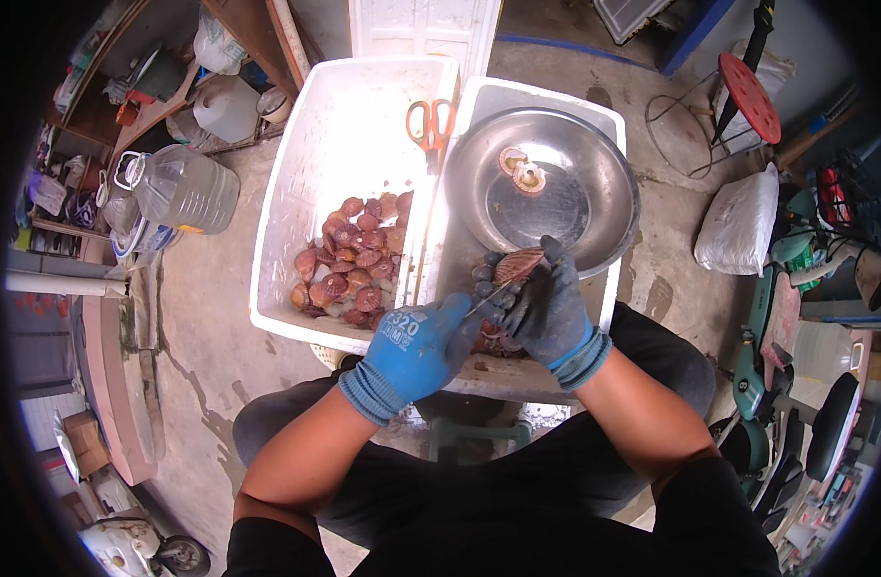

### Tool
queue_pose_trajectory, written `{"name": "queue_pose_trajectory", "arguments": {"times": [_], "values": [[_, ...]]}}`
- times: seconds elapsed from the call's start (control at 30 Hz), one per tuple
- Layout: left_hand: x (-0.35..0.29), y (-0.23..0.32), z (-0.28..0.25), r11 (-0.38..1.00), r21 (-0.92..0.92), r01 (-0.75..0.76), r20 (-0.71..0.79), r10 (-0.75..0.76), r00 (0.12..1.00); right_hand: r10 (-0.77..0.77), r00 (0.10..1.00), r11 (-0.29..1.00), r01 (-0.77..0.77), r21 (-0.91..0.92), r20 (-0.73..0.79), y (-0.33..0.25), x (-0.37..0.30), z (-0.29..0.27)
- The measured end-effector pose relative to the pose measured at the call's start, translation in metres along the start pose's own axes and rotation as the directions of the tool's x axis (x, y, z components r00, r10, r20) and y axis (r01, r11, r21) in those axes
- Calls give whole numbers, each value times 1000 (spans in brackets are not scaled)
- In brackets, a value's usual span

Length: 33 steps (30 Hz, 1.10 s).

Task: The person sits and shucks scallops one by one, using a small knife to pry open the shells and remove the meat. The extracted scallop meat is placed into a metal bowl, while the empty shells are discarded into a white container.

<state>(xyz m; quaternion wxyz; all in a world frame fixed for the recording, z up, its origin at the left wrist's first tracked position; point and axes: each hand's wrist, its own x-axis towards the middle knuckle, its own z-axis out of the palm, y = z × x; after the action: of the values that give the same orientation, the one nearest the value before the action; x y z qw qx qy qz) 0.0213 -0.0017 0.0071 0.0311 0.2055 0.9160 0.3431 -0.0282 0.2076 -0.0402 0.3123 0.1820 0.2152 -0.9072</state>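
Both my hands wear blue gloves with dark grey palms. My right hand (546, 303) grips a reddish-brown ribbed scallop (519, 264), thumb along its side and fingers curled beneath. Closed around a thin metal tool, perhaps a knife, my left hand (419, 346) brings its narrow blade (485, 301) up to the scallop's edge; the handle is hidden in the glove. Beyond them, a round steel basin (608, 226) holds opened scallop shells (529, 177) with pale flesh. More reddish scallops (498, 338) show partly below my hands.
At left, a white foam box (291, 192) contains a heap of scallops (354, 260). Orange-handled scissors (431, 125) rest at its right wall. The basin sits over another white foam box (608, 120). A water jug (186, 188) stands left; a red round stool (748, 96) is far right.
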Motion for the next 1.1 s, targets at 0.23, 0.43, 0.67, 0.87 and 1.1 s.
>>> {"name": "queue_pose_trajectory", "arguments": {"times": [0.23, 0.43, 0.67, 0.87, 1.1], "values": [[-3, 2, -4, 999, -22, -39, -10, 39, 999, -26, 999, 998, 24, -66, -34, 2, -3, 4], [-3, 4, -10, 998, -56, -41, -20, 40, 999, 41, 999, 998, -40, -45, 14, -2, -4, 6], [-2, 2, -12, 993, -88, -76, -46, 72, 996, 65, 998, 996, -65, -57, 5, -2, -1, 6], [-8, 3, -10, 1000, -14, -19, -16, 18, 1000, -16, 996, 962, 41, -272, 93, 0, -6, 2], [-13, 3, -8, 997, 73, -16, -29, 18, 999, 92, 962, 941, 1, -339, 256, -15, -6, 0]]}}
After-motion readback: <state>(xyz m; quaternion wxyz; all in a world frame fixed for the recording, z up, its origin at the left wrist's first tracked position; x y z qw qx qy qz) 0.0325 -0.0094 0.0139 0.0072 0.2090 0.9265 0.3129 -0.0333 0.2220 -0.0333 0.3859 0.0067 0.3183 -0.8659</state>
